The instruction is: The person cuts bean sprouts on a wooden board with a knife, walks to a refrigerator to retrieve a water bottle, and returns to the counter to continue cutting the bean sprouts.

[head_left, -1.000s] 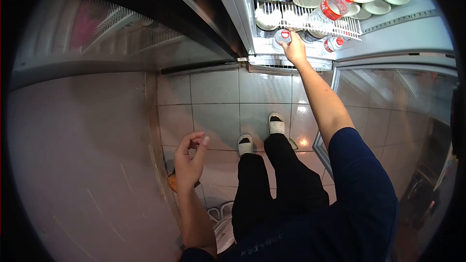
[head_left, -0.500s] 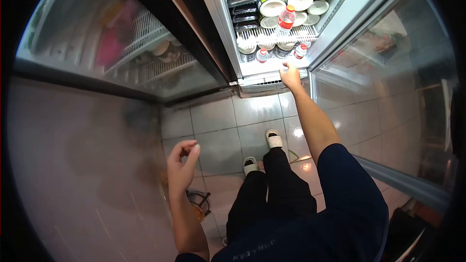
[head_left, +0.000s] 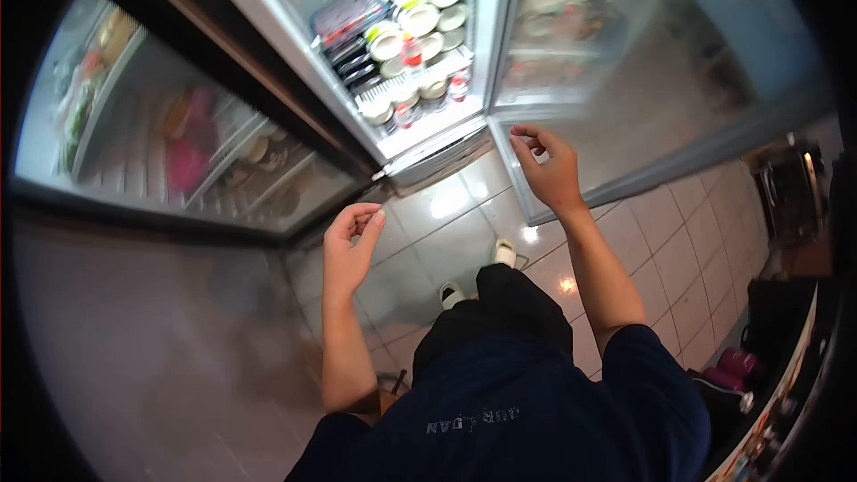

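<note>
My right hand [head_left: 546,168] hangs in front of the swung-out glass fridge door [head_left: 616,183], overlapping its lower part in this view. Its fingers curve loosely, a gap shows between thumb and fingers, and nothing is in it. Lower and to the left, my left hand [head_left: 353,245] is raised over the tiled floor, also bare, its fingers bent and the thumb apart from them. Beyond both hands stands the lit fridge [head_left: 437,145]. On its shelf are white tubs [head_left: 415,16], a red-capped bottle [head_left: 411,52] and stacked black trays [head_left: 355,69]. Smaller bottles [head_left: 403,114] stand at the bottom.
A second glass-fronted fridge [head_left: 228,138], its door closed, stands at the left, with a pink bag [head_left: 189,143] behind the glass. Light tiles [head_left: 437,236] cover the floor around my slippers [head_left: 504,253]. At the far right is a shelf edge [head_left: 786,366] with dark things beneath.
My right hand has drawn back from the fridge's lower front and moved toward the glass door. The left hand has risen slightly. The view has turned right, and the door stands less widely swung out.
</note>
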The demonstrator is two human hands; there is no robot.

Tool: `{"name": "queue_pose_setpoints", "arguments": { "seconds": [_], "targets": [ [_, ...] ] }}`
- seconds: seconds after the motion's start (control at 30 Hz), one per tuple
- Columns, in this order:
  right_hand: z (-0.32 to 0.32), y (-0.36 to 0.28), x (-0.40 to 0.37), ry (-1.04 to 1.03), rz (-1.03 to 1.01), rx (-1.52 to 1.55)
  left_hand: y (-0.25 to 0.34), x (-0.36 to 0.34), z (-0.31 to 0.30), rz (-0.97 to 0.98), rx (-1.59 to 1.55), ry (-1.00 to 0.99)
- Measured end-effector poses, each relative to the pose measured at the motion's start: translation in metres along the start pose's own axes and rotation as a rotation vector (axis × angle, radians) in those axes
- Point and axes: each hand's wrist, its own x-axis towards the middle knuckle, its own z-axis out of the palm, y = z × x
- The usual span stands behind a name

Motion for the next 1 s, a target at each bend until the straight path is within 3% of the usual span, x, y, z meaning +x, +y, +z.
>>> {"name": "queue_pose_setpoints", "arguments": {
  "seconds": [0.1, 0.23, 0.4, 0.47, 0.53, 0.63, 0.83, 1.0],
  "targets": [
    [-0.062, -0.039, -0.003, 0.162, -0.270, -0.106, 0.027, 0.019, 0.045, 0.081, -0.072, -0.167],
    [-0.132, -0.080, -0.025, 0.309, -0.500, -0.180, 0.065, 0.033, 0.100, 0.170, 0.006, -0.244],
    [-0.213, -0.050, -0.037, 0.459, -0.628, 0.009, 0.106, 0.033, 0.170, 0.292, 0.059, -0.283],
    [-0.246, -0.033, -0.023, 0.489, -0.444, 0.109, 0.113, 0.034, 0.196, 0.348, 0.025, -0.270],
    [-0.272, -0.015, 0.003, 0.488, -0.424, 0.129, 0.122, 0.033, 0.219, 0.325, 0.025, -0.203],
    [-0.301, 0.016, 0.037, 0.324, -0.240, 0.124, 0.127, 0.029, 0.248, 0.322, -0.042, -0.121],
    [-0.324, 0.062, 0.106, 0.175, -0.197, 0.153, 0.138, 0.002, 0.286, 0.261, -0.060, 0.218],
    [-0.305, 0.073, 0.158, 0.120, -0.199, 0.170, 0.141, -0.010, 0.283, 0.258, -0.035, 0.288]
  ]
}}
